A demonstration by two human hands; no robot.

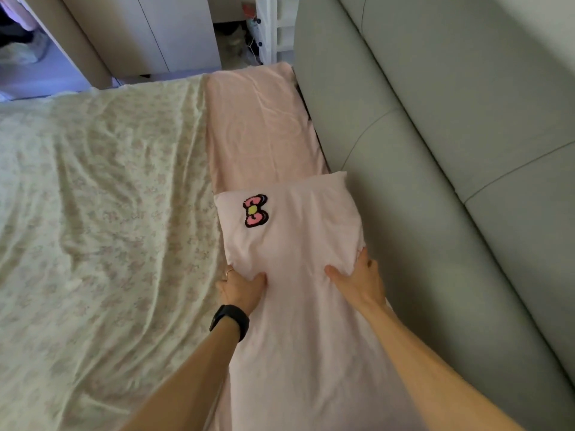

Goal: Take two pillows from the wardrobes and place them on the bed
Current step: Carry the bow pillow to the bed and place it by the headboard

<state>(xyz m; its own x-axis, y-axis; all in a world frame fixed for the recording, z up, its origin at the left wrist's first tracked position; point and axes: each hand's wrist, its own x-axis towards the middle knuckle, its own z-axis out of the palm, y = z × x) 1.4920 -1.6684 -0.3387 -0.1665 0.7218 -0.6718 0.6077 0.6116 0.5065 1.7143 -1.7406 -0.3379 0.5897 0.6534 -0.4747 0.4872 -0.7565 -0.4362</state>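
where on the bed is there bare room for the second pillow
The pink strip beyond the bow pillow, bordered by the floral sheet and the grey headboard, lies bare. The floral sheet itself is also open. The near end is crowded: left hand and right hand both grip the bow pillow there.

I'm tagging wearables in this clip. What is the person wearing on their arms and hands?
Both forearms are bare, with no sleeves in view. The left hand has a thin ring on one finger, and a black band, like a watch or fitness tracker, wraps the left wrist. The right hand shows no ring, band or glove.
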